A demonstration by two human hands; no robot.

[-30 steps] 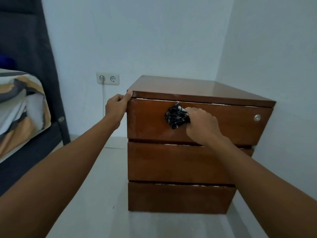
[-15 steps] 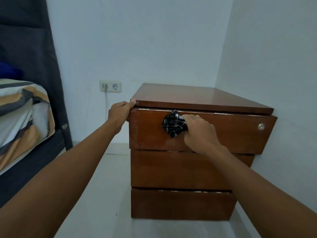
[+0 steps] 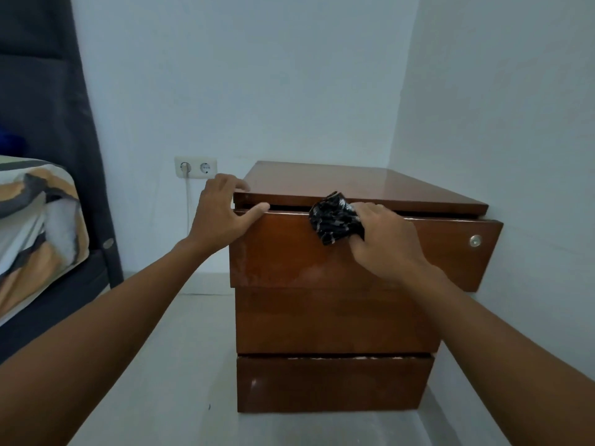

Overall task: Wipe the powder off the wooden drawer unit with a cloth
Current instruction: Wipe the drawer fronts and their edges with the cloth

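Here the left hand (image 3: pixel 222 210) lies spread on the wooden drawer unit's (image 3: pixel 331 320) top-left corner, thumb on the top drawer (image 3: pixel 283 252) edge, likely steadying it. Right hand (image 3: pixel 383 243) pinches the dark crumpled cloth (image 3: pixel 333 218) against that drawer's upper edge, wiping there.

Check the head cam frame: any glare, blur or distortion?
Head view: dim, bluish, even light; soft sheen on the drawer unit top and top drawer front; wide-angle bowing at the edges; cloth and both hands reasonably sharp, forearms soft near the lens.
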